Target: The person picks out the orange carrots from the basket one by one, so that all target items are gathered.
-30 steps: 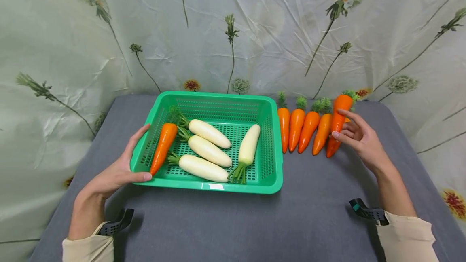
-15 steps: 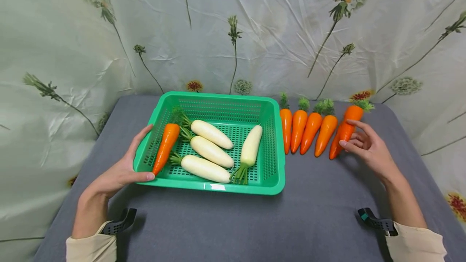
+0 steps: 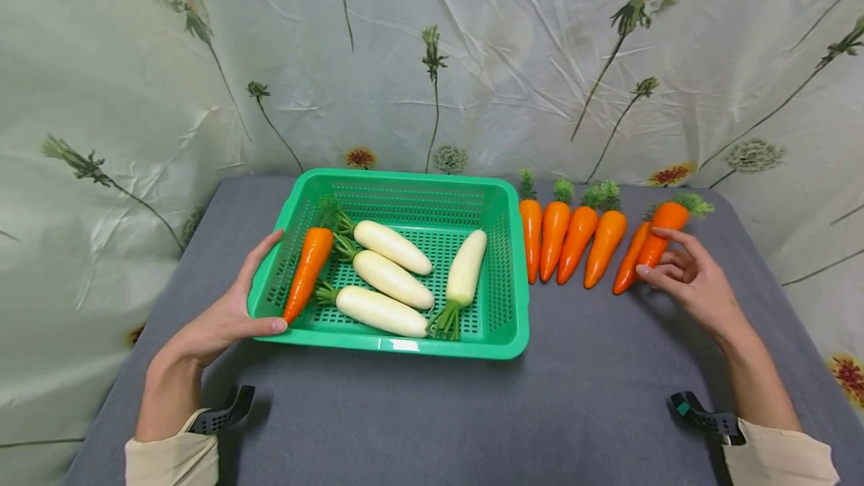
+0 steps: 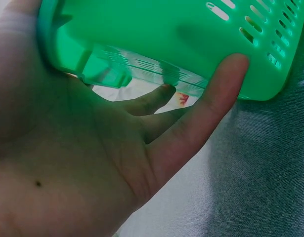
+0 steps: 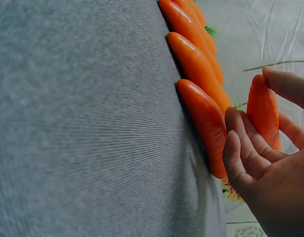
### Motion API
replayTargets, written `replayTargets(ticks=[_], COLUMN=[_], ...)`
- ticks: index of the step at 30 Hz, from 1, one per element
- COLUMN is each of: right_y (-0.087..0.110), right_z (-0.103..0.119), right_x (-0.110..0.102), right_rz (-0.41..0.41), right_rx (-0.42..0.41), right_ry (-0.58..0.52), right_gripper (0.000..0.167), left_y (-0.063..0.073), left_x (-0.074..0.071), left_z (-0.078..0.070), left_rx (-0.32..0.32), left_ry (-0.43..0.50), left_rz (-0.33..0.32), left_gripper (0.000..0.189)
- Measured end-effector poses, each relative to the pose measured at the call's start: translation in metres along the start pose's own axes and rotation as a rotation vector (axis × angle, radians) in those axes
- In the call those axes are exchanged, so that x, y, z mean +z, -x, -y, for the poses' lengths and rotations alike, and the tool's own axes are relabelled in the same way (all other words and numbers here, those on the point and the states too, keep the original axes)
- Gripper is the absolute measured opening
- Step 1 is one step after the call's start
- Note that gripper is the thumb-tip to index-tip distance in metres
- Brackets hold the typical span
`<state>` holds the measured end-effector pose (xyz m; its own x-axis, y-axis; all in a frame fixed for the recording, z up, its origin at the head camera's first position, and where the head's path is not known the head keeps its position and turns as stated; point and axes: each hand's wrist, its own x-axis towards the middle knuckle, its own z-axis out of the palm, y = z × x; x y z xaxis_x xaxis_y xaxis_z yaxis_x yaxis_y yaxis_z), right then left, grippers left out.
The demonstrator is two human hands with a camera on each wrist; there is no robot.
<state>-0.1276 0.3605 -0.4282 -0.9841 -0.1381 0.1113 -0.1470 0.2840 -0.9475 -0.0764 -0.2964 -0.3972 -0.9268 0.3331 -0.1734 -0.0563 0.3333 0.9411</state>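
My left hand (image 3: 223, 321) grips the left end of a green plastic basket (image 3: 405, 175), its thumb on the front rim. In the left wrist view its fingers lie against the basket's outer wall. Inside the basket are an orange carrot (image 3: 308, 272) at the left and several white radishes (image 3: 381, 313). My right hand (image 3: 702, 287) pinches a carrot (image 3: 664, 223) between thumb and fingers, tilted with its green top away to the right. In the right wrist view this held carrot (image 5: 263, 108) is raised beside the end carrot (image 5: 203, 118) of the row, which it partly covers in the head view.
To the right of the basket, several carrots (image 3: 605, 246) lie side by side on the grey cloth-covered table (image 3: 459, 418), tips toward me. The leftmost carrot (image 3: 531, 238) is right by the basket's edge. A flower-printed curtain (image 3: 378, 66) hangs behind the table.
My right hand has moved right and a little toward me with the pinched carrot, showing more of the end carrot beneath. The left hand stays on the basket.
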Motion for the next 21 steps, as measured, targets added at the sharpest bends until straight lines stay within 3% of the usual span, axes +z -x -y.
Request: replayTargets(ticks=[6, 18, 21], right_y=[0.002, 0.005, 0.004], right_z=[-0.003, -0.017, -0.016], right_x=[0.0, -0.006, -0.005], right_rz=[-0.033, 0.03, 0.042], right_rx=[0.069, 0.154, 0.156], right_ry=[0.195, 0.307, 0.368], right_gripper=[0.064, 0.058, 0.066], left_y=[0.001, 0.002, 0.002], left_x=[0.0, 0.0, 0.0], left_z=[0.001, 0.0, 0.0], left_rx=[0.004, -0.006, -0.003], left_ry=[0.018, 0.006, 0.002], left_rz=[0.0, -0.001, 0.0], left_gripper=[0.115, 0.115, 0.115])
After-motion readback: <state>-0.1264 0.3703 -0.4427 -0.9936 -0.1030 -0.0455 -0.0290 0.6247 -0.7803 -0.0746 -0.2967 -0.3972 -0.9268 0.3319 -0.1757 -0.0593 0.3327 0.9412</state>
